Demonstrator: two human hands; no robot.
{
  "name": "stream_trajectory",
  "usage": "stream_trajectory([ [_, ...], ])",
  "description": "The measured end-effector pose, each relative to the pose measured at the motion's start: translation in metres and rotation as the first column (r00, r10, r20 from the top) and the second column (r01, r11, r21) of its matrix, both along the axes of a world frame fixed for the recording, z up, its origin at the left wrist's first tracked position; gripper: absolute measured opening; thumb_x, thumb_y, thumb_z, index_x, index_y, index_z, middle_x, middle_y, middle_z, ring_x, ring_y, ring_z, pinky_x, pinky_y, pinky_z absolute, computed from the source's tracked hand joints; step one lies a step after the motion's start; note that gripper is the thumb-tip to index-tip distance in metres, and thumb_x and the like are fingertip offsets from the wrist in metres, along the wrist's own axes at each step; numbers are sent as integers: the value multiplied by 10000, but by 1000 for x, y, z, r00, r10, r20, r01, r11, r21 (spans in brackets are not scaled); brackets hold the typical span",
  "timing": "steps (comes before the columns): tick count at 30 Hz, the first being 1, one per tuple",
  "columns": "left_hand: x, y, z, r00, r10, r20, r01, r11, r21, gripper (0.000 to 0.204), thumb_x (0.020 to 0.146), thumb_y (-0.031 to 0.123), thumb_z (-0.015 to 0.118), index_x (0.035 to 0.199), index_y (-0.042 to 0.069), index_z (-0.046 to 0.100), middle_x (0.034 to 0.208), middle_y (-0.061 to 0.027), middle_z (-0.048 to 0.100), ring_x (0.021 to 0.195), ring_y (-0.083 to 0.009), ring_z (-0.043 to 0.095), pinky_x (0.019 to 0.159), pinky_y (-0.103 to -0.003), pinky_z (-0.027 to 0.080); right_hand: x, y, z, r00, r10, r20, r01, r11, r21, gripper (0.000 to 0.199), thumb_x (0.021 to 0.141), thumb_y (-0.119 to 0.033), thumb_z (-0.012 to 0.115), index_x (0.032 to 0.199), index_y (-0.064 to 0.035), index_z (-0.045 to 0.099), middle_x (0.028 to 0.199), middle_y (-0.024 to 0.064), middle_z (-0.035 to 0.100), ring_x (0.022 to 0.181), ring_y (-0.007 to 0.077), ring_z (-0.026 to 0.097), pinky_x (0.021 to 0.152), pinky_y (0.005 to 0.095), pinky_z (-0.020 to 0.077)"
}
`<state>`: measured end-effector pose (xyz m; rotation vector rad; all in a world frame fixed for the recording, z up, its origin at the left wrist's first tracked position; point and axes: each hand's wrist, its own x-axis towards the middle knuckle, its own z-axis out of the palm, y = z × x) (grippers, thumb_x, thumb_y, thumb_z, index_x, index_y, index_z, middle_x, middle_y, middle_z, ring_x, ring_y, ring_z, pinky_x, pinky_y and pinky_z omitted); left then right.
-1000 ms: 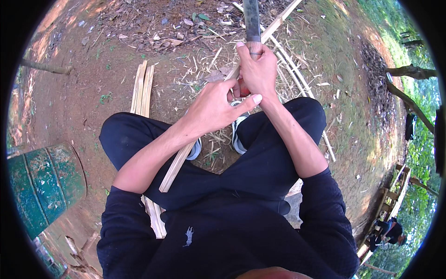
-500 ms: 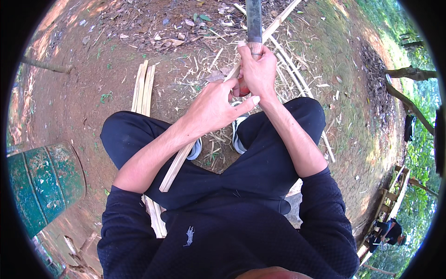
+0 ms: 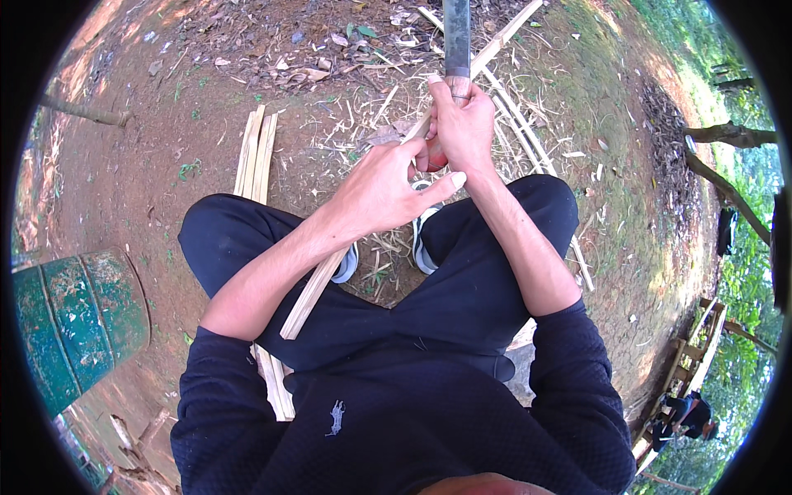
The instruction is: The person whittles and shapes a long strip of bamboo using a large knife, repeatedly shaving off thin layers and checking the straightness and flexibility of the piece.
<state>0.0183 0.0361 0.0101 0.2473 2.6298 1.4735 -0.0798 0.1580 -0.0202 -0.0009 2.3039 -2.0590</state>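
I squat on bare ground. My left hand [image 3: 381, 191] grips a long pale bamboo strip [image 3: 316, 289] that runs from my left knee up and away past both hands. My right hand [image 3: 464, 128] is closed around the reddish handle of a big knife; its dark blade [image 3: 455, 33] points straight away from me, along the strip. Both hands touch each other above my feet. My left thumb sticks out toward the right wrist.
Several split bamboo slats [image 3: 254, 153] lie on the soil to my left, and more thin strips [image 3: 528, 140] lie to the right. Shavings and dry leaves [image 3: 330, 58] litter the ground ahead. A green metal drum [image 3: 70, 322] stands at my left. Wooden frames [image 3: 693, 363] stand at the right.
Both hands and the knife stay in nearly the same place; the blade and strip have shifted only slightly.
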Motion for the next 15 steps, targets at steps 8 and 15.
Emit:
stream_trajectory([
  [8, -1, 1, -8, 999, 3, -32, -3, 1000, 18, 535, 847, 472, 705, 954, -48, 645, 779, -139, 623, 721, -242, 611, 673, -388, 482, -1, -2, -7, 998, -45, -51, 48, 997, 56, 303, 898, -277, 682, 775, -18, 588, 584, 26, 573, 484, 105, 533, 468, 313, 434],
  [15, 0, 0, -12, 999, 14, -42, -14, 1000, 14, 495, 833, 433, 720, 917, -47, 628, 769, -142, 618, 710, -246, 603, 672, -390, 477, 3, -5, -6, 997, -39, -72, 47, 992, 120, 324, 892, -292, 691, 803, 6, 599, 611, 51, 587, 535, 129, 551, 528, 340, 461],
])
